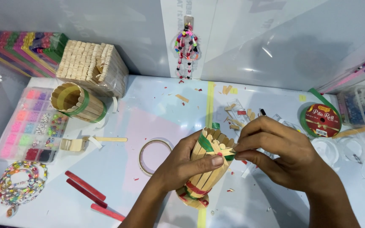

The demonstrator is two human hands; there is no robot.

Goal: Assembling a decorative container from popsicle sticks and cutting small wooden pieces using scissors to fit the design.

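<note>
Gripping the stick holder [205, 164] in my left hand [182, 162], I had the thumb pressed flat across its slats and the fingers wrapped round the back, so that grip was closed firmly on it. My right hand [281, 154] pinched narrow, thumb and forefinger closed on the end of the green ribbon [208, 145] just where it crossed the upper slats. To do this well, I judged, the ribbon needed steady tension while the left thumb pinned the part already laid, so the band would sit level and not slide down the wood; the holder also had to stay from rolling in my palm. It was held a little above the tabletop [157, 114], near the middle front, tilted with its open mouth pointing up and away from me. It looked like a round cup of pale wooden sticks set side by side, with red and green bands near its lower end and the green band slanting near the top. A similar finished cup [77, 102] lay on its side at the far left, beside a stack of plain sticks [93, 65]. A tape ring [153, 157] lay just left of my wrist, and a ribbon spool [321, 120] sat to the right.
</note>
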